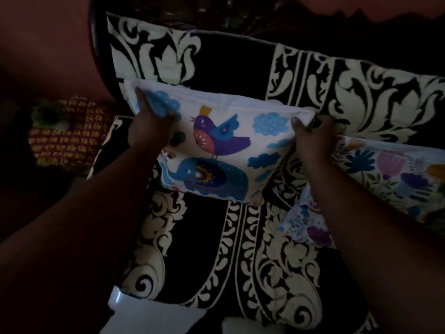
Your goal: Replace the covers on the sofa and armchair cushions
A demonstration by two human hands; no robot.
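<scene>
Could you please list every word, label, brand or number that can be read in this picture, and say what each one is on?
There are none. The cushion held by the left hand and right hand bears only pictures: a bird, an elephant, clouds. The flowered cushion and black-and-cream sofa cover carry patterns, no lettering.

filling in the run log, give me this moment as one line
step: setting covered cushion on sofa | left hand: grips bird-and-elephant cushion | right hand: grips its other end | beside: floral cushion
</scene>
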